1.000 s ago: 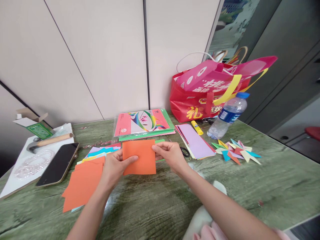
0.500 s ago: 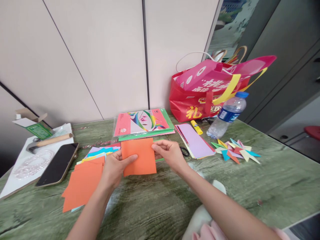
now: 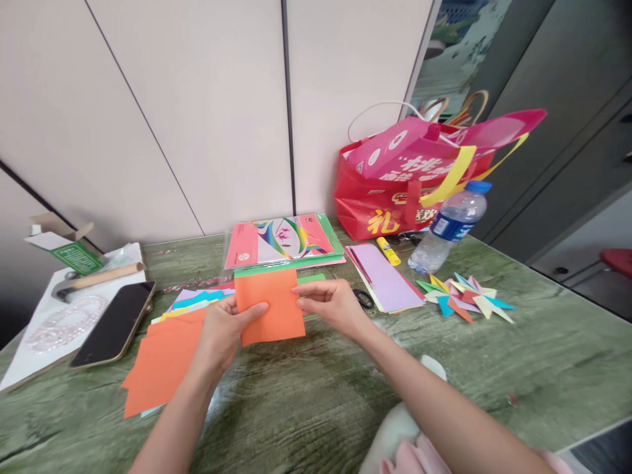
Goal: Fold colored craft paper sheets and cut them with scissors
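An orange square sheet of paper (image 3: 270,296) is held up above the table, its flat face towards me. My left hand (image 3: 224,326) grips its left edge, thumb across the front and fingers behind. At the right edge, my right hand (image 3: 333,304) has its index finger and thumb bent in a loose pinch, fingertips overlapping the paper's rim. A fanned stack of orange paper (image 3: 165,365) lies beside my left forearm, with blue, yellow and purple sheets (image 3: 200,299) poking out behind it.
At the back lie paper packs (image 3: 281,240) and a red bag (image 3: 390,191). To the right are purple strips (image 3: 388,276), scissors (image 3: 364,299), a glue stick (image 3: 388,251), a water bottle (image 3: 449,227) and a folded paper star (image 3: 467,296). Left are a phone (image 3: 116,322) and hammer (image 3: 99,280).
The orange sheet has shifted slightly left and up with my left hand. My right hand's fingertips have moved left and a little down along its right edge, the index finger now straighter.
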Available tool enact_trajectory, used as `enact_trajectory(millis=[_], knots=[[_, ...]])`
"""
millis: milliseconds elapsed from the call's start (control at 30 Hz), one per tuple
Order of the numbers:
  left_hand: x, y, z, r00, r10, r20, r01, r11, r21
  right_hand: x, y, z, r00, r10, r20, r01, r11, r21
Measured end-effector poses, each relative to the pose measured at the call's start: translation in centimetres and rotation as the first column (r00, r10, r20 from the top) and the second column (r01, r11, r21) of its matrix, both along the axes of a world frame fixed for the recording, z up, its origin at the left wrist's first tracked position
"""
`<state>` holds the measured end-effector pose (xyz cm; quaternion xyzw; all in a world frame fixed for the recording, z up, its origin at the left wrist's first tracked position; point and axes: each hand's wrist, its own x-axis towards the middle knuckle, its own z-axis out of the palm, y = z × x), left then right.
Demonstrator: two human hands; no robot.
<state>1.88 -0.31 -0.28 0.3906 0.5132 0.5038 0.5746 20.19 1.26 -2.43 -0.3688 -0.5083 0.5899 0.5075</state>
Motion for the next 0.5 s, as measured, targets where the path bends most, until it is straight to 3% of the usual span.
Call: enact_trajectory(millis=[500], knots=[[0.12,-0.01,-0.09,1.0,0.001,-0.029,-0.001,1.0,0.005,0.2,0.01,0.31,1.0,0.0,0.026,0.0,1.0,-0.001]])
